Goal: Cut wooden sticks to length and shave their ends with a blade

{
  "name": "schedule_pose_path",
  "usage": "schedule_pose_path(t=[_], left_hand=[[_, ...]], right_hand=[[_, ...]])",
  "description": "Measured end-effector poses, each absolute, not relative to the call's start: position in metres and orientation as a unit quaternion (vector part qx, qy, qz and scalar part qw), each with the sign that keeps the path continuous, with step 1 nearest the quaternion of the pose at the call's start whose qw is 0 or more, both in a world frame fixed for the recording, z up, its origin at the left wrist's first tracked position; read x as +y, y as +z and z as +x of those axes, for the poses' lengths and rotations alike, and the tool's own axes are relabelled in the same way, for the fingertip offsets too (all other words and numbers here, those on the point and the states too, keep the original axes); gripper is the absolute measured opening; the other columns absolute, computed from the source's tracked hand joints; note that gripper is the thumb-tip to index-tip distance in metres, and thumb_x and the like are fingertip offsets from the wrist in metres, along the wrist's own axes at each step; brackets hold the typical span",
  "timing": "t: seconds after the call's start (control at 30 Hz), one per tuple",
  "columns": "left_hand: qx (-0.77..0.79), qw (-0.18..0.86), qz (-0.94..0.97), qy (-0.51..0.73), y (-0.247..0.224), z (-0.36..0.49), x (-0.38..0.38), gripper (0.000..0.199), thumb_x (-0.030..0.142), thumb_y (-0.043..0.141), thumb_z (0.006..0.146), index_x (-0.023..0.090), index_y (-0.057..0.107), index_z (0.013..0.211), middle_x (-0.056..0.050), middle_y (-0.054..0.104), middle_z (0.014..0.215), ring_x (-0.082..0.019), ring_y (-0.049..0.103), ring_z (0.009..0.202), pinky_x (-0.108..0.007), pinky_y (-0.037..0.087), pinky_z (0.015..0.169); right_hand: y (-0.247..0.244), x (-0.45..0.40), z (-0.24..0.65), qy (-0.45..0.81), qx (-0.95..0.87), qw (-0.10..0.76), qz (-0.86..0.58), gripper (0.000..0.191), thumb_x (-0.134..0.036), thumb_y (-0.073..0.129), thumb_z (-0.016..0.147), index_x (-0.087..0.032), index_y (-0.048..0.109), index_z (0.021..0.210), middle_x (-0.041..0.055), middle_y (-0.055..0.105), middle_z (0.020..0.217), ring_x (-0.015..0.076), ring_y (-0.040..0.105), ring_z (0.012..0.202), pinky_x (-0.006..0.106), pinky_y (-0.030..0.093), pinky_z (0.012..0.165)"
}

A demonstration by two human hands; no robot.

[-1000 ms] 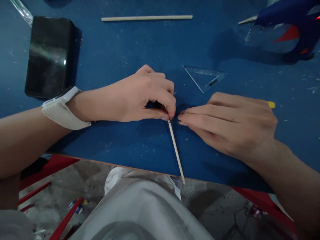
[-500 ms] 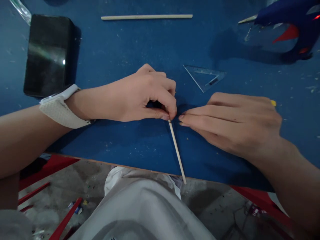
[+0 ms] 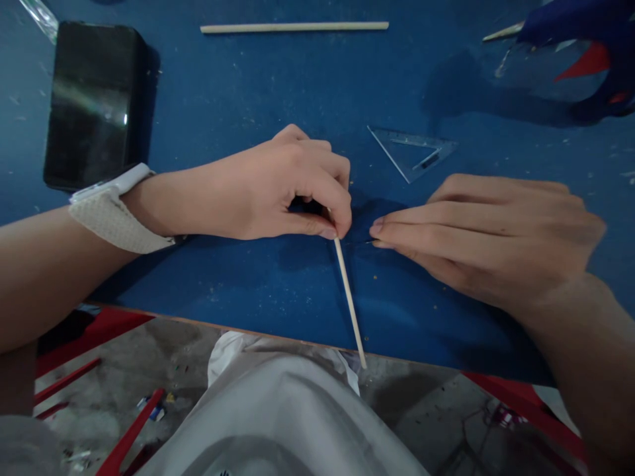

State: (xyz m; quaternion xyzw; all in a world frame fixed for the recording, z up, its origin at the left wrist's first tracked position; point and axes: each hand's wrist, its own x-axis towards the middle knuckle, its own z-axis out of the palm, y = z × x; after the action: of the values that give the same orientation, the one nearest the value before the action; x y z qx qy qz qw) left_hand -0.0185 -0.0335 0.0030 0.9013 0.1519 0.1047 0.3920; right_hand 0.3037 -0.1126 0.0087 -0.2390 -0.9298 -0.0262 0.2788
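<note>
My left hand (image 3: 297, 188) is closed, pinching a thin wooden stick (image 3: 350, 301) between thumb and index finger near its upper end. From there the stick slants down toward me, and its lower tip reaches past the table's front edge. A small gap to the right, my right hand (image 3: 496, 235) is closed with thumb and fingers pressed together. Just the tip of a thin, dark, pointed thing (image 3: 368, 242) sticks out from these fingertips, and the rest of it is hidden. Beyond the right hand lies a clear triangular ruler (image 3: 411, 151).
On the blue table (image 3: 278, 291) another wooden stick (image 3: 295, 28) lies crosswise at the back. A black phone-like slab (image 3: 94, 106) is at the left, by my watch strap (image 3: 119, 221). A blue glue gun (image 3: 560, 26) with a red trigger stands at the far right.
My right hand has drawn away to the right from the stick, widening the gap between the hands. My left hand keeps its pinch on the stick almost unmoved. The view has shifted slightly.
</note>
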Motion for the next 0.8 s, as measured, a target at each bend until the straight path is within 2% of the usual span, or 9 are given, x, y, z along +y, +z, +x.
schedule_pose_path(t=[0.1, 0.23, 0.57, 0.67, 0.8], left_hand=[[0.142, 0.404, 0.899, 0.097, 0.0039, -0.0174, -0.031, 0.021, 0.046, 0.081, 0.127, 0.04, 0.098, 0.117, 0.004, 0.091, 0.118, -0.022, 0.078, 0.111, -0.049, 0.038, 0.124], [0.153, 0.403, 0.898, 0.092, 0.0051, -0.0174, -0.0321, 0.028, 0.042, 0.074, 0.13, 0.039, 0.098, 0.116, 0.004, 0.091, 0.118, -0.022, 0.076, 0.111, -0.05, 0.037, 0.125], [0.16, 0.4, 0.898, 0.088, 0.0097, -0.016, -0.0369, 0.027, 0.036, 0.076, 0.131, 0.035, 0.099, 0.116, 0.002, 0.09, 0.119, -0.021, 0.077, 0.113, -0.047, 0.037, 0.124], [0.155, 0.392, 0.901, 0.097, 0.0074, -0.0171, -0.0361, 0.03, 0.04, 0.074, 0.132, 0.036, 0.099, 0.117, 0.001, 0.091, 0.119, -0.023, 0.078, 0.113, -0.049, 0.039, 0.126], [0.158, 0.386, 0.902, 0.108, 0.0014, -0.0194, -0.0366, 0.033, 0.049, 0.07, 0.133, 0.041, 0.098, 0.118, -0.001, 0.094, 0.12, -0.026, 0.083, 0.116, -0.05, 0.048, 0.128]], right_hand=[[0.0087, -0.1139, 0.3032, -0.012, -0.935, 0.268, -0.233, 0.024, -0.003, 0.092, 0.114, -0.028, 0.089, 0.114, -0.0058, 0.099, 0.111, 0.0161, 0.08, 0.079, 0.033, 0.066, 0.067], [0.0066, -0.1157, 0.304, -0.008, -0.938, 0.261, -0.229, 0.022, -0.005, 0.094, 0.113, -0.023, 0.086, 0.122, -0.0021, 0.1, 0.117, 0.0179, 0.081, 0.086, 0.035, 0.067, 0.07], [0.0027, -0.1152, 0.3048, -0.001, -0.935, 0.258, -0.243, 0.014, -0.012, 0.091, 0.119, -0.026, 0.089, 0.119, -0.0059, 0.099, 0.116, 0.0165, 0.083, 0.085, 0.034, 0.069, 0.073], [0.0026, -0.1146, 0.3028, -0.007, -0.935, 0.264, -0.236, 0.014, -0.01, 0.094, 0.116, -0.023, 0.088, 0.116, -0.003, 0.099, 0.113, 0.0175, 0.081, 0.083, 0.035, 0.068, 0.069], [0.0036, -0.1154, 0.3045, -0.012, -0.936, 0.254, -0.243, 0.015, -0.01, 0.092, 0.117, -0.025, 0.09, 0.117, -0.0046, 0.099, 0.114, 0.0163, 0.083, 0.084, 0.034, 0.068, 0.071]])
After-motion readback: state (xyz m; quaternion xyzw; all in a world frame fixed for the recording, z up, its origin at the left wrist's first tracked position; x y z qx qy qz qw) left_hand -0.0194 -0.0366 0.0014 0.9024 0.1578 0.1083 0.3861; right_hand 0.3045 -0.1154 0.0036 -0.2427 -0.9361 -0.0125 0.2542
